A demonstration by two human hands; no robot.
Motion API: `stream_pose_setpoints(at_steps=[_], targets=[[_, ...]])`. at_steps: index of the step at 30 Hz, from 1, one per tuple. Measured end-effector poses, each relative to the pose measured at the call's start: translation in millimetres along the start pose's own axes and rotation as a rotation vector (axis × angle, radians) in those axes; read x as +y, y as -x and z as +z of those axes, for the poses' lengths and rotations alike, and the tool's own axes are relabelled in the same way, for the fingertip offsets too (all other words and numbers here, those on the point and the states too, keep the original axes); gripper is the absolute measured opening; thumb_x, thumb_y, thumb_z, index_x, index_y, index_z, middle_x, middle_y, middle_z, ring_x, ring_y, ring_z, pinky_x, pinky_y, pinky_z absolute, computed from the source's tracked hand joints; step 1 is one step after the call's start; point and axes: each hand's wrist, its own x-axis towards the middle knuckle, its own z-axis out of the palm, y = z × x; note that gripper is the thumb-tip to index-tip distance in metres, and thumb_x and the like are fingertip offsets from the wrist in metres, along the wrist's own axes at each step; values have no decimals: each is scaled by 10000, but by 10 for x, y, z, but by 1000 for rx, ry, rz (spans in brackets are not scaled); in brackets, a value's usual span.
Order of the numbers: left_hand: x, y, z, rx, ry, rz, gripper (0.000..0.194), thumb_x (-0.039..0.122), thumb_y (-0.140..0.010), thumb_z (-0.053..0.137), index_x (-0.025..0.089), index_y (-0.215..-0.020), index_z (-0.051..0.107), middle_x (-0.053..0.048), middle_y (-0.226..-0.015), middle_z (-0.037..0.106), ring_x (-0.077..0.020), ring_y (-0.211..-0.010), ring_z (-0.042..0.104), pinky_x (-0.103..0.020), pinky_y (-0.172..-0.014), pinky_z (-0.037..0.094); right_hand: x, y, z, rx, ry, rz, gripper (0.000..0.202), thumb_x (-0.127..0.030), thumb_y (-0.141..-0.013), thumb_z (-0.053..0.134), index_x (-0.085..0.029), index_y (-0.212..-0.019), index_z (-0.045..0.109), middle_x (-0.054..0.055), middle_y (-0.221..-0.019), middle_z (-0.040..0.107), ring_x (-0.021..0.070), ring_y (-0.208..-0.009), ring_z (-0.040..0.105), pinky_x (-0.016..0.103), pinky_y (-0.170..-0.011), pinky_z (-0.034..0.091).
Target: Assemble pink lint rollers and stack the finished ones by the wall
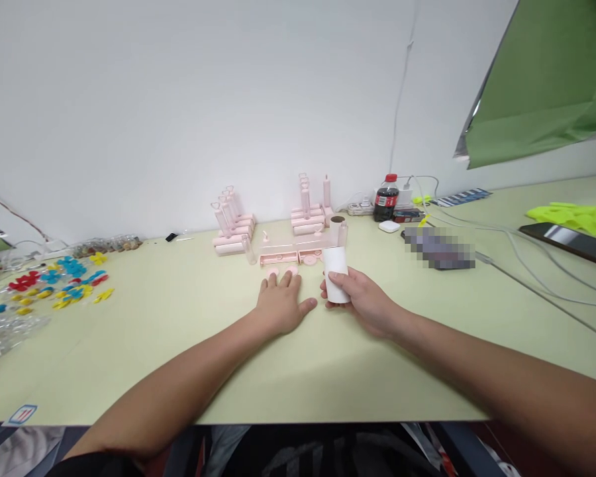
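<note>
My right hand (360,297) is wrapped round a white paper roll (336,268), held nearly upright just above the table. Flat on the table to its left lies my left hand (284,303), fingers spread, fingertips at two small pink discs (291,270). Just beyond are an open pink plastic case (279,258) and a long pink piece (298,241). Another roll with a brown core (337,228) stands behind the held one, beside a clear pink tube (343,235). A second clear tube (249,250) stands left of the case.
Pink cases with upright heart-topped tubes stand at the wall, in a left group (232,242) and a right group (308,224). A cola bottle (386,200), white cables (516,252) and a phone (571,244) are right. Colourful plastic pieces (72,268) lie left.
</note>
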Motion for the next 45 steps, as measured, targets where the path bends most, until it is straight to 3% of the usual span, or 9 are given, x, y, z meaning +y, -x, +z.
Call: stream_pose_setpoints(at_steps=[3,10,15,19,23,26,34,40,45], targets=[[82,161,-55,-20,-28,32,738,684,-884,300,219,-1449,397,-107,-1600,260,-436,-1448,192,-596,-1115,221,25,-22,-14,-6,36,-3,282,-435,-818,668,-187,-896,561,35,-846,610,163,-774,574,304,-677,520],[90,369,-46,119,-53,93,541,504,-911,422,211,-1361,478,-105,-1435,517,-377,-1270,466,-553,-1012,365,58,-48,-51,-15,86,-6,304,-454,-804,683,-192,-905,566,31,-859,618,164,-780,583,307,-679,521],[-65,193,-5,265,-30,161,426,303,-951,390,209,-1358,476,-111,-1500,435,-312,-1362,392,-533,-1100,294,72,-53,-64,-32,114,6,371,-491,-750,733,-194,-880,553,20,-838,608,154,-747,575,295,-654,509],[-193,2,24,204,13,201,424,262,-969,357,202,-1380,443,-121,-1315,599,-310,-1326,439,-619,-1129,191,96,-65,-85,-58,121,25,417,-548,-752,727,-192,-880,552,28,-836,611,154,-735,576,298,-654,508],[-219,-35,34,220,18,262,369,252,-962,396,190,-1310,503,-107,-1165,652,-283,-1173,541,-603,-1124,191,108,-74,-99,-62,126,45,460,-600,-747,715,-187,-886,566,38,-838,623,155,-728,581,299,-659,508],[-213,-12,15,278,52,310,372,281,-982,366,193,-1316,505,-108,-1118,625,-266,-1094,545,-539,-1065,298,112,-76,-97,-71,135,46,482,-620,-728,721,-188,-878,569,32,-829,622,146,-709,574,293,-651,504],[-305,-16,-72,352,420,322,361,373,-1008,310,213,-1194,575,-83,-1033,564,-230,-1032,511,-390,-919,425,133,-68,-102,-121,172,44,493,-622,-723,719,-189,-884,549,24,-843,611,147,-704,584,302,-648,496],[-338,-39,-76,353,862,294,304,506,-909,526,209,-971,515,42,-695,460,-117,-620,422,-255,-606,361,131,-53,-105,-220,262,-8,466,-617,-772,671,-190,-882,520,12,-805,588,136,-669,542,272,-608,424],[-262,7,-139,437,1289,219,428,554,-760,703,193,-798,477,22,-710,536,-102,-616,475,-242,-578,380,83,-23,-92,-318,458,-86,447,-590,-790,657,-183,-905,511,-11,-733,540,127,-625,463,253,-566,345]])
